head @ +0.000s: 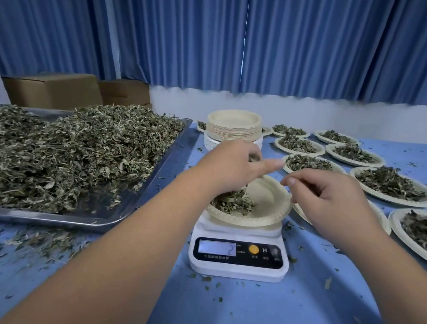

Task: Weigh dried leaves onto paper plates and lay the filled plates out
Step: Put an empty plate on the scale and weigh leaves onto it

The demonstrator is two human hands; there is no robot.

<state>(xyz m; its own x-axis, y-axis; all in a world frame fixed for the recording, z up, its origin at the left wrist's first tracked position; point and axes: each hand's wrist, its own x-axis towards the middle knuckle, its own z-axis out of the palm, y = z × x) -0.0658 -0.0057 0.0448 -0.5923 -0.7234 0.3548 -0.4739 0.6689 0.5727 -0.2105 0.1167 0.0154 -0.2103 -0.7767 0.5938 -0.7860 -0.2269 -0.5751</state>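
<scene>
On the white scale (237, 266), a paper plate (268, 200) is being filled with dried leaves (232, 203). The plate is sitting on the scale so that the leaves are being weighed as they are being dropped in. Only a small pile is lying on the left side of the plate, and a 2 is being shown on the little screen (216, 247), so more leaves are likely being needed.

The left hand (233, 163) is being held just over the pile, its fingers curled round a small bunch of leaves and one finger sticking out. It is being kept low so that bits are not being spilled. The right hand (333, 200) is being held by the right rim of the plate, fingers loosely bent. It cannot be told if the rim is being touched.

The big metal tray (47, 218), heaped with leaves, is being kept just left of the scale for a short reach. A stack of empty plates (233, 127) is waiting behind the scale. Filled plates (391, 182) are being laid out in rows on the right, on the blue cloth (220, 312), out of the way of the weighing.
</scene>
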